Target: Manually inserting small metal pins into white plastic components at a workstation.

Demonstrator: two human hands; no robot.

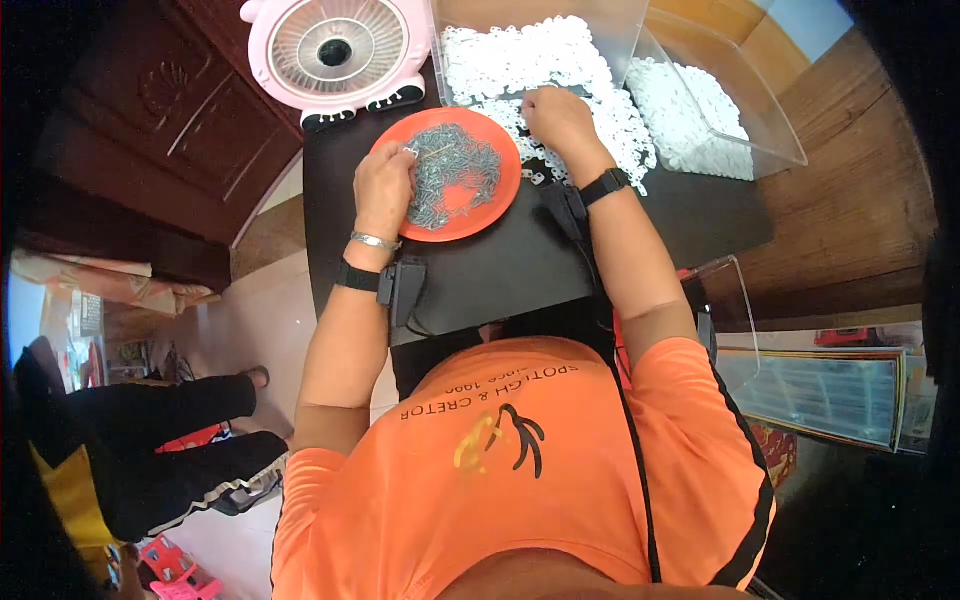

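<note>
Working over a dark surface (520, 260), a person in an orange shirt bends both hands to small parts. The left hand (385, 185) rests on the rim of an orange plate (470, 225) heaped with small grey metal pieces (455, 170), its fingers curled together and pinching one of those pieces at the fingertips. The right hand (560, 118) lies just beyond the plate's far edge, knuckles up and fingers folded down into a spill of small white plastic parts (620, 125); what it grips, if anything, cannot be told. More of the white parts fill a clear plastic bin (540, 50) just ahead of the right hand, and a second clear bin (700, 110) sits to that hand's right. Ahead of the left hand stands a pink desk fan (335, 50). Both wrists carry black bands with small black devices strapped on, and the left wrist also wears a silver bracelet (375, 241). Another person's dark-trousered legs (170, 430) stretch across the floor well off to the left.
</note>
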